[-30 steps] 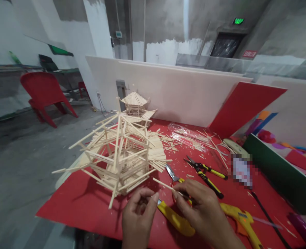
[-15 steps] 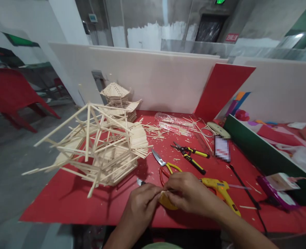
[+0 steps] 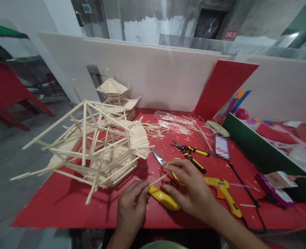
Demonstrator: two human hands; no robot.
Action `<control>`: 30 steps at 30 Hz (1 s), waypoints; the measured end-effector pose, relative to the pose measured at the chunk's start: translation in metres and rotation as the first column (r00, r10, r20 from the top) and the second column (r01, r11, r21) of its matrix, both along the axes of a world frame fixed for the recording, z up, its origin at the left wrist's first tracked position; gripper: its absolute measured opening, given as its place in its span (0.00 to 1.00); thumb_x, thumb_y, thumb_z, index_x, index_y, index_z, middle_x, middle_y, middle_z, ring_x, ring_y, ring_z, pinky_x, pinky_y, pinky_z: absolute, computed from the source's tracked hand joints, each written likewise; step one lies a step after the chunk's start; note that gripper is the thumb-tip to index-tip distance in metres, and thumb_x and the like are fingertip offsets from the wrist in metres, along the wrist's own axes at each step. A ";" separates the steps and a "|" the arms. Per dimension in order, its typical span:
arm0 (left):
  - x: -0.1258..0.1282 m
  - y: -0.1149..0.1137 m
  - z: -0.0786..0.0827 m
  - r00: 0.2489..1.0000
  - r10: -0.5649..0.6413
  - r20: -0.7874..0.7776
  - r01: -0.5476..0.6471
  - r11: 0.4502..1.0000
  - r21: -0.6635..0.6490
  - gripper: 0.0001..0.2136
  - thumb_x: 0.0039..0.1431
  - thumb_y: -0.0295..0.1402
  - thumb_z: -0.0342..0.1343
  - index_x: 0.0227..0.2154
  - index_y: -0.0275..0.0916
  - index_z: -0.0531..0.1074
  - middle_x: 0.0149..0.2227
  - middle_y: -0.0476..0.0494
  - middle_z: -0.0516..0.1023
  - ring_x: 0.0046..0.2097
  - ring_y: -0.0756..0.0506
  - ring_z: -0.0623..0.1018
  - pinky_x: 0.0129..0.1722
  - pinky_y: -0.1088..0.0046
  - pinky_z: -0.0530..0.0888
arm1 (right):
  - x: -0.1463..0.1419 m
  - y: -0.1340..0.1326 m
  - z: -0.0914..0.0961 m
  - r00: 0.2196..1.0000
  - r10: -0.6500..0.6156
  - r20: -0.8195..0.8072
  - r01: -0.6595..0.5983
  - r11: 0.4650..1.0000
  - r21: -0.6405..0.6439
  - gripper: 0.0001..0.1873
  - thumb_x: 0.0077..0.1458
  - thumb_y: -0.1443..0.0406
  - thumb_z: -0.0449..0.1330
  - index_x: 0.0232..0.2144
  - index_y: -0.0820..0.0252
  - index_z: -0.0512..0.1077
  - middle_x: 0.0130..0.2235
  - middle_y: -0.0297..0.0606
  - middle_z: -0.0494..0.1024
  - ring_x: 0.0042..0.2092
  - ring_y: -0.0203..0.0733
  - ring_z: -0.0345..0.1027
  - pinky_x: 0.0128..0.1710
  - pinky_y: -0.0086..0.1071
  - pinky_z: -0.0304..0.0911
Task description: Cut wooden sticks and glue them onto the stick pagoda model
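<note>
A thin wooden stick [image 3: 159,180] is pinched between the thumb and fingers of my left hand [image 3: 132,202], slanting up to the right. Beneath it lies a yellow utility knife [image 3: 165,200], its front end hidden at my left fingertips. My right hand [image 3: 188,183] hovers over scissors [image 3: 159,158] with red and yellow handles, fingers spread apart and the palm over the knife's rear end. Part of the scissors' handles is covered by that hand; whether it touches them is unclear. Left of my hands stands an open frame model of wooden sticks [image 3: 98,152].
A smaller stick pavilion [image 3: 113,88] stands behind the frame. Loose sticks [image 3: 154,129], a plastic bag of sticks [image 3: 175,122] and black-yellow pliers [image 3: 190,155] lie beyond my hands. A yellow glue gun [image 3: 224,190] with its cord is at right, near a green board [image 3: 261,159].
My hands have moved apart. The right hand has let go of the yellow knife and opened toward the scissors; the stick now shows in my left hand. The view has shifted slightly.
</note>
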State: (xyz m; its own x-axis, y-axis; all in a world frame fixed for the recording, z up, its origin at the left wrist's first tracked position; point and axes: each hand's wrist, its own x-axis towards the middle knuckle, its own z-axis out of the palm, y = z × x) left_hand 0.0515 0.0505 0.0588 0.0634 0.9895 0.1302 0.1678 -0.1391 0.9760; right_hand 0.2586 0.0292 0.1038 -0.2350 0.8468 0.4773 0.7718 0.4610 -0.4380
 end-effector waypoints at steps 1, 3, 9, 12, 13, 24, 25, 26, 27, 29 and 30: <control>0.000 0.002 0.000 0.996 0.069 0.050 -0.066 0.996 -0.064 0.04 0.51 0.33 0.63 0.28 0.43 0.83 0.25 0.43 0.80 0.25 0.45 0.76 0.26 0.72 0.72 | 0.008 0.000 -0.002 0.995 -0.102 -0.002 0.102 0.994 0.035 0.17 0.61 0.61 0.57 0.51 0.58 0.69 0.48 0.45 0.75 0.51 0.45 0.67 0.50 0.37 0.63; 0.003 0.007 0.002 0.981 0.142 0.132 -0.112 0.971 -0.212 0.06 0.48 0.35 0.65 0.28 0.40 0.82 0.21 0.45 0.78 0.23 0.46 0.75 0.23 0.73 0.73 | 0.031 0.009 -0.009 0.946 -0.299 0.129 0.305 0.952 -0.031 0.16 0.63 0.61 0.53 0.51 0.59 0.70 0.48 0.46 0.75 0.51 0.46 0.67 0.52 0.39 0.61; 0.046 0.028 0.010 0.914 0.105 0.391 0.069 0.911 -0.407 0.14 0.45 0.41 0.66 0.29 0.35 0.78 0.20 0.46 0.78 0.18 0.52 0.71 0.15 0.81 0.64 | 0.095 0.066 -0.034 0.760 -0.355 0.544 0.597 0.713 -0.369 0.42 0.40 0.63 0.66 0.58 0.72 0.64 0.54 0.63 0.71 0.55 0.66 0.64 0.53 0.49 0.58; 0.072 0.041 0.010 0.891 0.102 0.443 0.101 0.905 -0.412 0.16 0.42 0.42 0.68 0.28 0.34 0.76 0.21 0.47 0.77 0.17 0.53 0.70 0.14 0.81 0.63 | 0.105 0.081 -0.041 0.772 -0.333 0.541 0.588 0.698 -0.409 0.39 0.37 0.63 0.66 0.54 0.68 0.69 0.48 0.59 0.75 0.50 0.64 0.68 0.49 0.48 0.59; 0.079 0.045 0.009 0.883 0.123 0.453 0.088 0.904 -0.418 0.17 0.41 0.43 0.68 0.28 0.34 0.76 0.20 0.48 0.77 0.16 0.53 0.69 0.14 0.81 0.64 | 0.107 0.083 -0.042 0.784 -0.330 0.526 0.575 0.705 -0.415 0.37 0.36 0.62 0.66 0.53 0.67 0.70 0.47 0.58 0.76 0.49 0.63 0.69 0.48 0.48 0.59; 0.106 0.073 0.002 0.876 0.192 0.443 -0.023 0.933 -0.359 0.19 0.40 0.46 0.68 0.29 0.35 0.75 0.20 0.48 0.76 0.16 0.53 0.69 0.17 0.79 0.65 | 0.158 0.087 -0.011 0.948 -0.308 -0.076 0.191 0.747 -0.637 0.27 0.60 0.60 0.39 0.49 0.65 0.71 0.36 0.47 0.79 0.35 0.48 0.74 0.36 0.39 0.66; 0.108 0.074 0.003 0.877 0.194 0.439 -0.029 0.934 -0.355 0.19 0.41 0.46 0.68 0.29 0.35 0.75 0.20 0.49 0.76 0.16 0.53 0.70 0.17 0.79 0.66 | 0.157 0.083 -0.008 0.945 -0.299 -0.131 0.149 0.751 -0.643 0.27 0.60 0.61 0.38 0.51 0.64 0.70 0.37 0.48 0.80 0.35 0.48 0.75 0.36 0.39 0.66; 0.110 0.076 0.004 0.879 0.193 0.435 -0.032 0.936 -0.351 0.18 0.41 0.46 0.68 0.29 0.35 0.75 0.20 0.49 0.76 0.17 0.53 0.70 0.17 0.79 0.67 | 0.153 0.077 -0.006 0.941 -0.289 -0.175 0.111 0.754 -0.647 0.28 0.59 0.63 0.38 0.52 0.64 0.70 0.38 0.48 0.80 0.36 0.47 0.75 0.37 0.39 0.67; 0.111 0.077 0.004 0.882 0.190 0.432 -0.032 0.938 -0.346 0.18 0.41 0.46 0.68 0.28 0.36 0.75 0.20 0.49 0.76 0.17 0.52 0.71 0.18 0.78 0.67 | 0.147 0.070 -0.004 0.937 -0.276 -0.215 0.071 0.752 -0.655 0.28 0.57 0.64 0.39 0.52 0.63 0.70 0.38 0.47 0.80 0.35 0.46 0.75 0.37 0.38 0.67; 0.115 0.079 0.006 0.888 0.181 0.423 -0.031 0.941 -0.337 0.18 0.42 0.46 0.68 0.28 0.36 0.75 0.20 0.49 0.76 0.17 0.52 0.71 0.18 0.78 0.67 | 0.129 0.054 -0.001 0.926 -0.242 -0.289 -0.024 0.728 -0.685 0.27 0.50 0.67 0.44 0.50 0.62 0.71 0.37 0.44 0.80 0.33 0.43 0.75 0.34 0.35 0.67; 0.116 0.080 0.006 0.890 0.178 0.419 -0.033 0.943 -0.332 0.18 0.42 0.46 0.68 0.28 0.36 0.75 0.20 0.49 0.76 0.17 0.52 0.71 0.18 0.78 0.67 | 0.120 0.047 0.000 0.910 -0.221 -0.350 -0.107 0.691 -0.715 0.27 0.46 0.68 0.47 0.48 0.62 0.72 0.35 0.42 0.80 0.31 0.43 0.75 0.33 0.33 0.67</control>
